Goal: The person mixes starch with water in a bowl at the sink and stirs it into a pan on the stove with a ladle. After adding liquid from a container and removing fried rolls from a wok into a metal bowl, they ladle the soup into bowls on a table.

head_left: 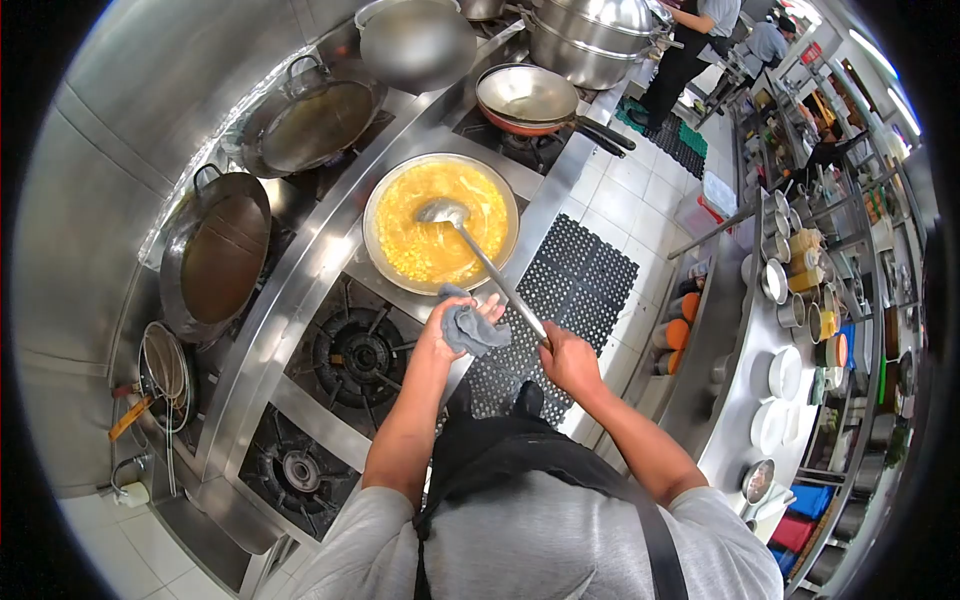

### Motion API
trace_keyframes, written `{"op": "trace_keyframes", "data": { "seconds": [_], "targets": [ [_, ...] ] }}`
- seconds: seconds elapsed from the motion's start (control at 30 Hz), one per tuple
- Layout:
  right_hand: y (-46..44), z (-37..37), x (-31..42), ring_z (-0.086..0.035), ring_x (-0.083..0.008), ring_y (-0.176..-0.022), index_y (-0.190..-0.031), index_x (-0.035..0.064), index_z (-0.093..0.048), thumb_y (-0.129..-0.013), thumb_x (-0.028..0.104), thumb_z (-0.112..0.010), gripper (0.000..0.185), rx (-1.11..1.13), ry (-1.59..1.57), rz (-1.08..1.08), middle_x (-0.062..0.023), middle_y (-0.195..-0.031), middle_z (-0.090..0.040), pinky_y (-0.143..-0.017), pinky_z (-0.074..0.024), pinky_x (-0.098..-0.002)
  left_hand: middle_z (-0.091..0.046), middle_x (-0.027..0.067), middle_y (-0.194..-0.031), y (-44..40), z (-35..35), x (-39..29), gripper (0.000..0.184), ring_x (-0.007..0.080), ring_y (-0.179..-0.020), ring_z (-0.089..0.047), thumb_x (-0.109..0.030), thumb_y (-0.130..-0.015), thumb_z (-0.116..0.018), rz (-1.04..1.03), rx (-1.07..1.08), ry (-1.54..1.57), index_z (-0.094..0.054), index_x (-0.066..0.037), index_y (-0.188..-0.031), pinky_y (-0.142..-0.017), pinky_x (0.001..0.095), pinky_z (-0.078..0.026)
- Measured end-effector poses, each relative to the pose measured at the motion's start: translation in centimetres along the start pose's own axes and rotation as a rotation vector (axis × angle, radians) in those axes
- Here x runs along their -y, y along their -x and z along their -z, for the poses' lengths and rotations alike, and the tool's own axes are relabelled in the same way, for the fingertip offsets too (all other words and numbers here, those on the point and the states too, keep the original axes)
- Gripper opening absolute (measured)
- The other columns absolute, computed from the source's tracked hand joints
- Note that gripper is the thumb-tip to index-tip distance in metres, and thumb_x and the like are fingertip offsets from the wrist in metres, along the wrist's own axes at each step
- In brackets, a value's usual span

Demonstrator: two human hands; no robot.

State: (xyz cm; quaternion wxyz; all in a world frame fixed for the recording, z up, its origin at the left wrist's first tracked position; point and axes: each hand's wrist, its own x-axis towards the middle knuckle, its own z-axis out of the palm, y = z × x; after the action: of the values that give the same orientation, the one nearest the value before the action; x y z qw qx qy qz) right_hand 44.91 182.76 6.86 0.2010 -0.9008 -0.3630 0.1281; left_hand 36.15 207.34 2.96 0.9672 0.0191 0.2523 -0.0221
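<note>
My right hand (pixel 570 360) is wrapped round the end of a long metal ladle (pixel 500 280). The ladle's bowl rests in a wide round pan (pixel 370 228) of yellow liquid with small yellow pieces. In my left hand (pixel 440 335) is a crumpled grey cloth (pixel 474 330), close to the pan's near edge. The thumb and fingers of that hand show around the cloth. The pan sits on the steel stove top, beyond a bare burner (pixel 360 352).
Two large dark woks (pixel 215 255) stand along the left wall. Ahead are a frying pan (pixel 527 95) and a stacked steamer (pixel 590 45). A co-worker (pixel 690 55) stands farther off. A steel counter (pixel 735 400) with white bowls runs along the right.
</note>
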Motion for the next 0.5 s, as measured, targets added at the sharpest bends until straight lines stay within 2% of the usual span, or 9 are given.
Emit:
{"op": "trace_keyframes", "data": {
  "seconds": [0.07,0.17,0.2,0.3,0.4,0.5],
  "targets": [
    [-0.5,0.5,0.4,-0.068,-0.0427,-0.083,-0.121,0.0057,-0.061,-0.087,0.017,-0.068,0.036,-0.013,-0.024,-0.05,-0.021,-0.088,-0.07,-0.075,-0.0541,-0.0519,-0.07,0.0169,-0.113,-0.1,0.1,-0.2,0.011,0.0296,-0.105,-0.069,-0.013,-0.084,-0.066,0.03,0.061,-0.017,-0.064,-0.003,-0.086,-0.095,0.0551,-0.056],
    [-0.8,0.3,0.1,-0.068,-0.0437,-0.082,-0.122,0.0048,-0.061,-0.087,0.018,-0.07,0.038,-0.03,-0.182,-0.081,-0.0236,-0.085,-0.069,-0.076,-0.0539,-0.0513,-0.071,0.0129,-0.104,-2.6,3.5,-0.8,0.011,0.0266,-0.1,-0.07,-0.015,-0.086,-0.066,-0.081,0.12,-0.009,-0.063,-0.004,-0.086,-0.095,0.0495,-0.056],
    [-1.0,0.4,0.0,-0.067,-0.0373,-0.075,-0.12,0.0038,-0.062,-0.089,0.018,-0.069,0.035,0.083,-0.359,-0.163,-0.0192,-0.081,-0.067,-0.069,-0.0533,-0.0472,-0.069,0.0074,-0.092,-2.6,4.0,-1.2,0.012,0.0206,-0.089,-0.069,-0.017,-0.088,-0.065,-0.051,0.163,-0.073,-0.06,-0.007,-0.084,-0.083,0.0432,-0.058],
    [-2.1,1.4,-0.2,-0.063,-0.0183,-0.056,-0.117,0.0009,-0.064,-0.094,0.017,-0.065,0.027,0.424,-0.882,-0.409,-0.0059,-0.069,-0.062,-0.049,-0.0515,-0.0347,-0.058,-0.0045,-0.071,-3.3,3.9,-0.8,0.022,0.0174,-0.066,-0.061,-0.024,-0.09,-0.067,-0.091,0.075,0.021,-0.056,-0.007,-0.099,-0.065,0.042,-0.054],
    [-2.7,2.9,0.7,-0.053,-0.0066,-0.052,-0.121,0.0017,-0.064,-0.097,0.016,-0.064,0.027,0.557,-1.265,-0.512,0.0014,-0.071,-0.056,-0.043,-0.0445,-0.0259,-0.055,-0.0084,-0.067,-2.5,3.6,-0.8,0.019,0.0135,-0.063,-0.059,-0.024,-0.091,-0.066,-0.007,0.079,0.046,-0.056,-0.009,-0.096,-0.063,0.0388,-0.052],
    [-3.3,3.0,0.9,-0.053,-0.0087,-0.052,-0.121,0.0017,-0.064,-0.097,0.018,-0.065,0.029,0.613,-1.311,-0.51,-0.0001,-0.077,-0.057,-0.044,-0.045,-0.0269,-0.055,-0.0063,-0.066,-3.7,5.2,-1.4,0.016,0.0131,-0.06,-0.057,-0.022,-0.09,-0.065,0.072,0.062,0.118,-0.055,-0.011,-0.092,-0.06,0.0363,-0.051]
  ]
}}
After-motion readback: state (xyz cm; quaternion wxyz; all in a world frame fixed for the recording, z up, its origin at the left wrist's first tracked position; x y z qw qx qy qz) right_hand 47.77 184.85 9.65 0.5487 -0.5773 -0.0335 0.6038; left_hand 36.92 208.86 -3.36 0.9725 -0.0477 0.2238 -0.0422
